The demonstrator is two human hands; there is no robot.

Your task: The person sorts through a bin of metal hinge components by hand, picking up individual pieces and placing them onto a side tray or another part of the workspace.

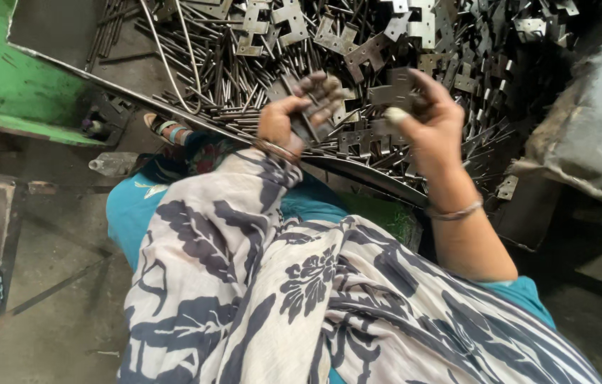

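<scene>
- A hinge plate [395, 91], flat grey metal, is being held up over the pile, pinched between the thumb and fingers [422, 80] of the right hand [429, 121].
- The right fingers are curling narrow around that plate, with the thumb pressing from below.
- The left hand [294, 117] is sitting just beside it, palm up, with its fingers [324, 92] closing on a small dark bundle of pins [306, 128]; how many it is gripping cannot be told.
- The two hands are hovering near each other but are not touching.
- Below and behind them a heap of loose hinge plates [415, 28] is filling the upper right of the view.
- Thin metal rods [230, 78] are lying in a thick layer to the left of the heap, under the left hand.
- A curved metal rim [358, 174] is running under both wrists, edging the pile.
- A bangle [455, 212] is circling the right wrist.
- A patterned cloth [280, 299], white with dark flowers, is draping over the lap in the foreground.
- A green machine part [2, 78] is standing at the upper left.
- A grey sack [599, 121] is slumping at the right edge.
</scene>
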